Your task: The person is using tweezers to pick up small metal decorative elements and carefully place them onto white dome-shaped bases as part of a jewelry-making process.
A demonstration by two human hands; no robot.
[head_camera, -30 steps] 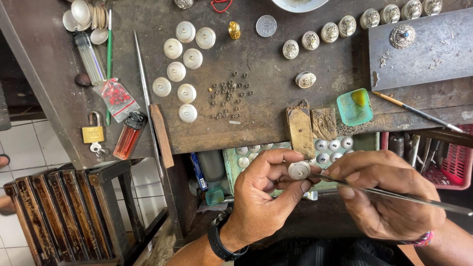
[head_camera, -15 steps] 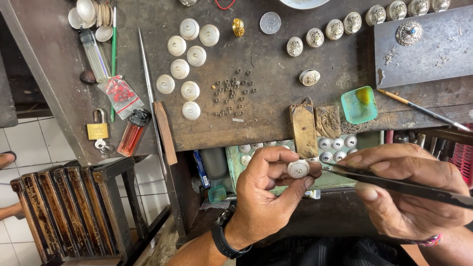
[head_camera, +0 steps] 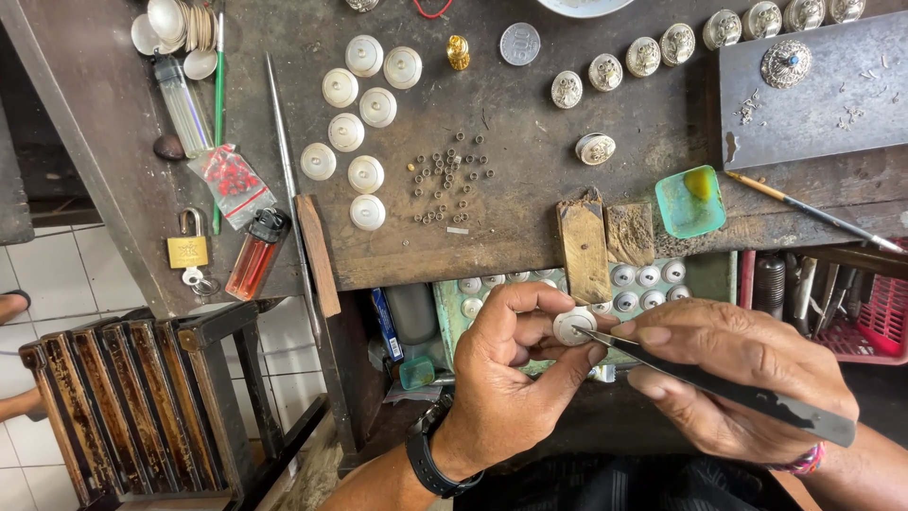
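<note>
The left hand (head_camera: 511, 378), a black wristband at its wrist, is curled below the front edge of the dark wooden worktop (head_camera: 530, 218); a small round silver-white button piece (head_camera: 573, 325) is pinched between its thumb and fingertips, in front of a green tray of similar pieces (head_camera: 653, 276); the right hand (head_camera: 738, 378) is closed around long dark metal tweezers (head_camera: 719, 388), whose tip is laid against the piece; open room is seen on the worktop between scattered tiny metal beads (head_camera: 449, 180) and a worn wooden peg block (head_camera: 584, 248) jutting over the edge; a turquoise dish (head_camera: 690, 202) is set just beside the edge.
</note>
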